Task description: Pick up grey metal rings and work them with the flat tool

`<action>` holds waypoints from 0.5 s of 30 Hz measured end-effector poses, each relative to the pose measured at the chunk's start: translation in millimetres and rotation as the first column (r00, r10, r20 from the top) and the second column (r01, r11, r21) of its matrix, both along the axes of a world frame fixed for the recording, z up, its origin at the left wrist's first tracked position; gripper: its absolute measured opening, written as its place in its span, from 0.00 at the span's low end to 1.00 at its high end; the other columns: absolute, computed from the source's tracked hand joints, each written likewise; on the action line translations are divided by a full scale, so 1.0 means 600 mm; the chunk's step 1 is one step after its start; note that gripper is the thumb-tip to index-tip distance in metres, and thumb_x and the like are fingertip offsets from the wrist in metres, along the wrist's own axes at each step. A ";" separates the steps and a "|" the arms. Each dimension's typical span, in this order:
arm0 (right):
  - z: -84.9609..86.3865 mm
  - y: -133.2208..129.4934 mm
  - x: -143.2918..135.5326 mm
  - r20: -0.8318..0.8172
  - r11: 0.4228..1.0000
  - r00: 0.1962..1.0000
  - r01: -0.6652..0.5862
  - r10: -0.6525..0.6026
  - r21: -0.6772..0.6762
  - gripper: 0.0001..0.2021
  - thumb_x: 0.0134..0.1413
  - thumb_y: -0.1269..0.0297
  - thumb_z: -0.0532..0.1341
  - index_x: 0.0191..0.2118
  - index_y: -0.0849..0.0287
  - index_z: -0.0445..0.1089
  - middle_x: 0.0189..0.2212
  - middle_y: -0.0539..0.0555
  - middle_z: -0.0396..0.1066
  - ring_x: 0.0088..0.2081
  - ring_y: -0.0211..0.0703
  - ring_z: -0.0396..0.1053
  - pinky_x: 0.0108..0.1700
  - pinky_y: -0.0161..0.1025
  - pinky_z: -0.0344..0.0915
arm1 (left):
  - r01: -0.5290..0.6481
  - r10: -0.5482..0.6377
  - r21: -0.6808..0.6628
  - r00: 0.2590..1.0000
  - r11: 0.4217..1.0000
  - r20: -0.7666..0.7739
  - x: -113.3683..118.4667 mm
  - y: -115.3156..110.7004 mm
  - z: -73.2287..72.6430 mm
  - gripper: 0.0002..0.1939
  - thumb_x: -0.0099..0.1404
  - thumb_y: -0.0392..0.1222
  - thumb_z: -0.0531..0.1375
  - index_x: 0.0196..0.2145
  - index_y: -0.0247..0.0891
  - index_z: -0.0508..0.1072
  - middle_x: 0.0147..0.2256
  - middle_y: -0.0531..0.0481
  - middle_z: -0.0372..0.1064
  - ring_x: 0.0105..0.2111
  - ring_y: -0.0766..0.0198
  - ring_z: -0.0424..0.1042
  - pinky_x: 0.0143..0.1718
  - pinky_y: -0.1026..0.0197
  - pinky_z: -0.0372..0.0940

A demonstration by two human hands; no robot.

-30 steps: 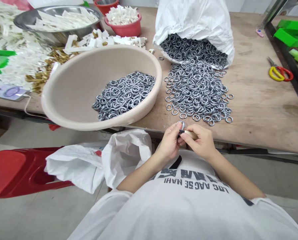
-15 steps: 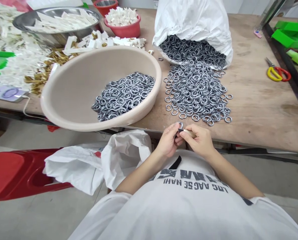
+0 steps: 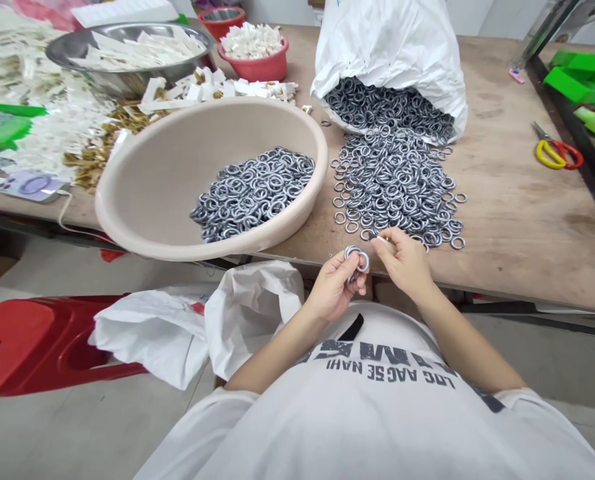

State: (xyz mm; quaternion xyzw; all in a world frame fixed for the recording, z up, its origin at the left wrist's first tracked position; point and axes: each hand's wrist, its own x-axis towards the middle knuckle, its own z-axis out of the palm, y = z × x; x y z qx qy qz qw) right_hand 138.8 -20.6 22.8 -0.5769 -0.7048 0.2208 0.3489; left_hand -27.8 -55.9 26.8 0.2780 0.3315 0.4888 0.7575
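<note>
My left hand (image 3: pixel 334 287) pinches a few grey rings (image 3: pixel 362 261) between thumb and fingers, in front of the table edge. Closed on a slim tool with a dark tip and a pale body (image 3: pixel 380 239), my right hand (image 3: pixel 406 263) is at the near edge of a heap of loose grey rings (image 3: pixel 392 180). Its fingers hide most of the tool, so its kind is unclear. The two hands are apart. More rings (image 3: pixel 257 187) lie in a large beige basin (image 3: pixel 147 177) to the left.
Behind the heap, a white sack (image 3: pixel 390 47) spills rings. Yellow-and-red scissors (image 3: pixel 557 152) lie at right, near green trays (image 3: pixel 582 77). White pieces fill a steel bowl (image 3: pixel 127 80) and a red bowl (image 3: pixel 257 67). A red stool (image 3: pixel 22 340) and white bags (image 3: pixel 247 307) are below.
My right hand has moved away from the left, up and to the right, with the tool. The rings in my left hand now show more fully. The view has shifted slightly.
</note>
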 end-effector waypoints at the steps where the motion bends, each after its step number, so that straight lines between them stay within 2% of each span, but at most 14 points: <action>1: 0.001 0.003 -0.003 0.081 1.000 0.997 -0.010 0.010 -0.002 0.16 0.65 0.48 0.58 0.45 0.54 0.74 0.36 0.52 0.79 0.35 0.45 0.73 0.35 0.39 0.59 | -0.005 0.005 -0.007 1.000 1.000 0.003 -0.001 0.001 0.000 0.16 0.62 0.51 0.67 0.34 0.35 0.71 0.30 0.54 0.65 0.23 0.73 0.63 0.22 0.68 0.67; 4: 0.004 0.012 -0.013 0.314 0.999 0.948 -0.049 0.048 -0.007 0.16 0.63 0.51 0.61 0.51 0.52 0.72 0.44 0.55 0.79 0.40 0.51 0.76 0.35 0.40 0.59 | -0.013 0.014 -0.025 1.000 1.000 0.027 -0.005 0.002 0.001 0.15 0.63 0.50 0.66 0.34 0.36 0.70 0.30 0.53 0.65 0.24 0.71 0.65 0.22 0.67 0.70; 8: 0.005 0.017 -0.023 0.493 0.998 0.868 -0.047 0.060 -0.039 0.11 0.64 0.57 0.60 0.48 0.54 0.73 0.42 0.58 0.79 0.39 0.52 0.76 0.32 0.40 0.56 | -0.006 0.012 -0.083 0.997 0.997 0.083 -0.009 0.005 0.004 0.16 0.61 0.51 0.65 0.30 0.36 0.67 0.28 0.54 0.63 0.23 0.70 0.65 0.17 0.67 0.67; 12: 0.006 0.017 -0.021 0.528 0.998 0.847 -0.038 0.056 -0.044 0.09 0.66 0.62 0.57 0.44 0.56 0.73 0.40 0.59 0.79 0.37 0.52 0.75 0.32 0.41 0.55 | -0.028 0.041 -0.160 0.996 0.987 0.080 -0.009 0.008 0.007 0.21 0.60 0.54 0.66 0.27 0.37 0.62 0.27 0.56 0.63 0.20 0.73 0.62 0.15 0.70 0.61; 15: 0.003 0.015 -0.011 0.413 0.999 0.909 -0.053 0.050 -0.003 0.10 0.66 0.63 0.56 0.46 0.56 0.73 0.41 0.59 0.78 0.38 0.52 0.73 0.33 0.41 0.56 | -0.053 0.066 -0.173 0.995 0.983 0.071 -0.008 0.009 0.006 0.21 0.58 0.51 0.68 0.26 0.37 0.61 0.26 0.57 0.64 0.18 0.75 0.61 0.16 0.71 0.59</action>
